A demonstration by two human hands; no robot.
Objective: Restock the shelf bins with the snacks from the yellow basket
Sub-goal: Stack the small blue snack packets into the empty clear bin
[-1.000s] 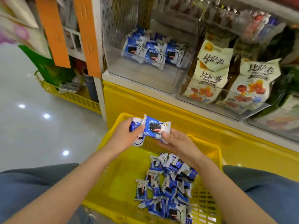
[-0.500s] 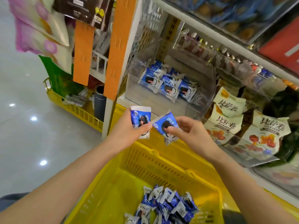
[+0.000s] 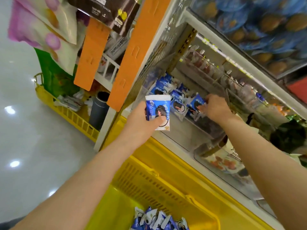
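My right hand (image 3: 214,108) pinches a blue packet (image 3: 196,103) inside the clear bin (image 3: 179,138), near its right wall; I'd stand it against the row before letting go. My left hand (image 3: 142,121) grips a second packet (image 3: 157,112), thumb across it, at the bin's front-left corner.

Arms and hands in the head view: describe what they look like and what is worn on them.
The left hand and right hand wear no gloves; no rings, watch or bracelet show. The left forearm and right forearm are uncovered to the frame's edge, with no sleeve in view.
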